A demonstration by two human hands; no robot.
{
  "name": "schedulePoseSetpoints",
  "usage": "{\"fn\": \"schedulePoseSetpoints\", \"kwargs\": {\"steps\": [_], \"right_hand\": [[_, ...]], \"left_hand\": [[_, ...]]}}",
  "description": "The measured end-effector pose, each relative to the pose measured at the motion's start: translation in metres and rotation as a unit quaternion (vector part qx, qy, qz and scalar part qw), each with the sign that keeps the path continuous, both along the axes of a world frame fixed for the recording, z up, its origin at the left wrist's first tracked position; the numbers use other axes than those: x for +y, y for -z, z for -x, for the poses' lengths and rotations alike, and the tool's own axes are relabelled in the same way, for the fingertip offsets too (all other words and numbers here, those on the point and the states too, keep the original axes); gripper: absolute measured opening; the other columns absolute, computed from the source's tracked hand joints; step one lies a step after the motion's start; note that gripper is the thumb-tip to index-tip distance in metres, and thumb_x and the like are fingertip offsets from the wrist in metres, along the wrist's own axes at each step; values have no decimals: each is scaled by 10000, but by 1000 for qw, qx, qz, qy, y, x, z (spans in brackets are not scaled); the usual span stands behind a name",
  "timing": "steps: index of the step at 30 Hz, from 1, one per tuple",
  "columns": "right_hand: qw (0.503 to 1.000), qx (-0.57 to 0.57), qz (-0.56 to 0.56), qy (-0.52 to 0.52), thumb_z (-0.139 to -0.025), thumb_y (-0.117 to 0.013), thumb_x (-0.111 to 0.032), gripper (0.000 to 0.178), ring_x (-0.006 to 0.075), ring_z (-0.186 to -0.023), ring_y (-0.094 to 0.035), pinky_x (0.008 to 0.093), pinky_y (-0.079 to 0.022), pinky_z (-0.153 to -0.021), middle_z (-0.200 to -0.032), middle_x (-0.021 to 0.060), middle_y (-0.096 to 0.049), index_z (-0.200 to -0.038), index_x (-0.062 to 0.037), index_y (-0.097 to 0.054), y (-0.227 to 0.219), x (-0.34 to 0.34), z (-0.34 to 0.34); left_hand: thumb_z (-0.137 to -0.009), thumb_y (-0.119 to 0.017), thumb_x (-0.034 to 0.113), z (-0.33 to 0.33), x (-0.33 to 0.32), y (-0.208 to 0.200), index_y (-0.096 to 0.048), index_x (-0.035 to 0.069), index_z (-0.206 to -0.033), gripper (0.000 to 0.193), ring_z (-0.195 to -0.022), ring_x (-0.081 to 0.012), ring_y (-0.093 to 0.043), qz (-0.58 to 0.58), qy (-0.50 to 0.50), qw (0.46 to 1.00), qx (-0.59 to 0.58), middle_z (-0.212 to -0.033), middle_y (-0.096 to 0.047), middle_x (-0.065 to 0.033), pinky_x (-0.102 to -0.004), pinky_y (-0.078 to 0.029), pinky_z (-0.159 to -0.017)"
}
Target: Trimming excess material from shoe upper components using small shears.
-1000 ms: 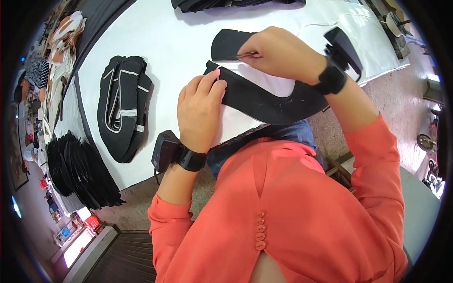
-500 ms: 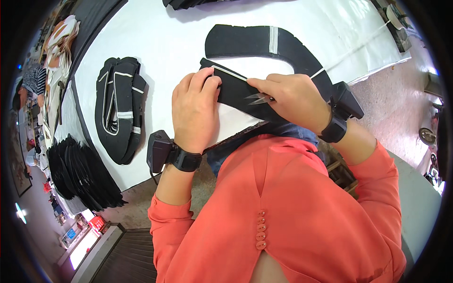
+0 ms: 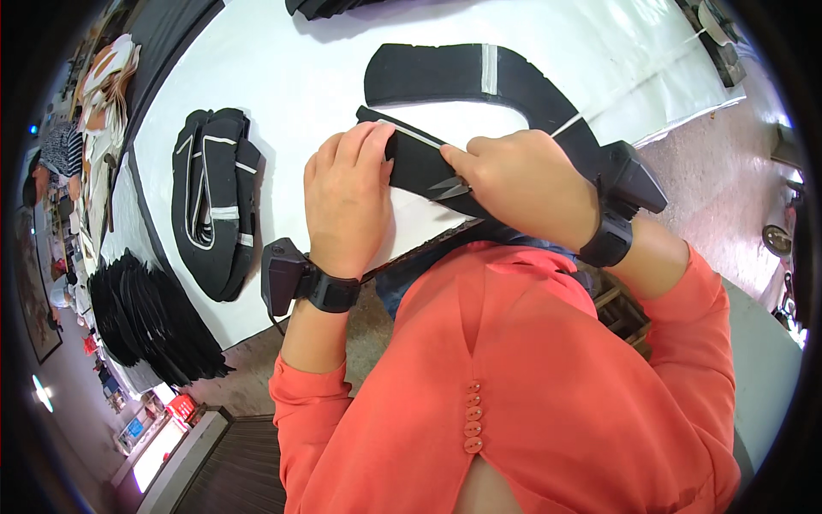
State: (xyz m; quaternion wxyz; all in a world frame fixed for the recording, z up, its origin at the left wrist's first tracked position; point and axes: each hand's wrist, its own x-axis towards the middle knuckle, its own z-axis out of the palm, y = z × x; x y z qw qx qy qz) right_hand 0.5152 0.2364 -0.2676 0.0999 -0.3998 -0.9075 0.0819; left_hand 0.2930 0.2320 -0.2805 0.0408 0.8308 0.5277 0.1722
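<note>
A black curved fabric piece [image 3: 419, 163] with narrow white tape [image 3: 416, 134] along its upper edge lies at the front of the white table. My left hand [image 3: 347, 193] is closed on its left end, bent fingertips pressing at the taped edge. Scissors [image 3: 449, 188] with bare pointed blades stick out of my right hand [image 3: 527, 184], which is closed round their handle. The right thumb and forefinger touch the tape. Most of the scissors' handle is hidden by that hand. The piece's far arm [image 3: 428, 75] curves round behind, crossed by a grey-white strip.
A stack of black curved pieces with white edging [image 3: 214, 206] lies on the left of the white table [image 3: 291, 77]. Many black pieces [image 3: 154, 317] hang in a bundle at its left edge. A white strand [image 3: 634, 81] runs toward a roll [image 3: 717, 21] at the upper right.
Both hands and the black piece have shifted slightly left. The left fingers lie a little flatter on the taped edge. The scissors stay in the right hand, their blades turned slightly.
</note>
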Motion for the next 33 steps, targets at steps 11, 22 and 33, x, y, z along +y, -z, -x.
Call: {"fn": "schedulePoseSetpoints", "kwargs": {"steps": [11, 22, 33], "right_hand": [[995, 46, 31, 79, -751, -757, -266, 318, 242, -609, -655, 354, -495, -542, -740, 70, -652, -976, -61, -665, -5, -15, 6], [995, 60, 79, -5, -826, -648, -155, 198, 281, -733, -675, 398, -520, -619, -750, 86, -666, -1011, -139, -714, -5, 17, -35], [994, 85, 68, 21, -786, -660, -103, 113, 287, -742, -666, 403, -519, -631, -764, 73, -671, -888, -109, -708, 0, 19, -29]], "left_hand": [[-810, -666, 7, -3, 0, -1, -636, 108, -1223, 426, -1143, -310, -528, -4, 15, 999, 38, -1288, -571, -35, -432, -430, -971], [-830, -721, 244, -2, -59, 0, -623, 32, -1242, 474, -1195, -353, -498, 0, -44, 998, 38, -1282, -585, -98, -502, -384, -1039], [-862, -666, 101, -38, -56, 7, -642, 60, -1215, 356, -1192, -323, -508, -13, -11, 999, -48, -1248, -604, -81, -457, -406, -1018]]}}
